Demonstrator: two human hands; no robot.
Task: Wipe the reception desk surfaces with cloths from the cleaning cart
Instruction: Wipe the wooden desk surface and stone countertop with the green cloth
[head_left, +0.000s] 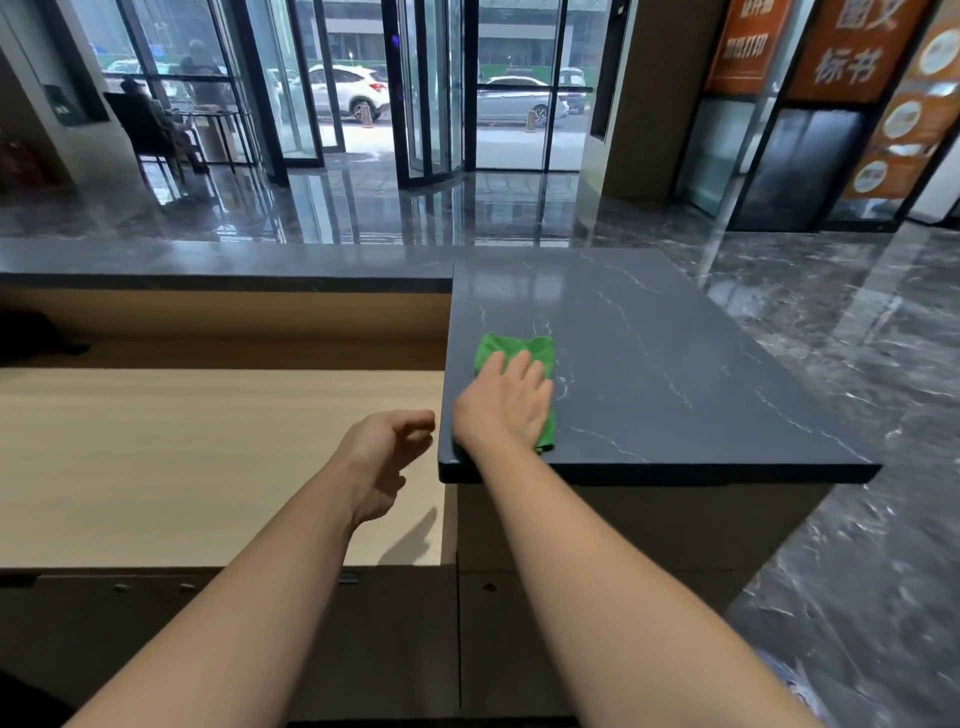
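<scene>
A glossy marbled floor is seen around the reception desk. A pale wooden work surface is set lower than the dark veined stone countertop to its right. A folded green cloth is laid near the countertop's left edge and pressed flat under the straight fingers of the right hand. Nothing is held by the left hand, its fingers loosely curled above the wood.

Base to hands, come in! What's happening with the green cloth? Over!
Right hand flat on cloth, pressing it onto dark counter. Left hand empty, loosely curled, over wooden desk. Nothing seen in the cloth's way. Over.
</scene>
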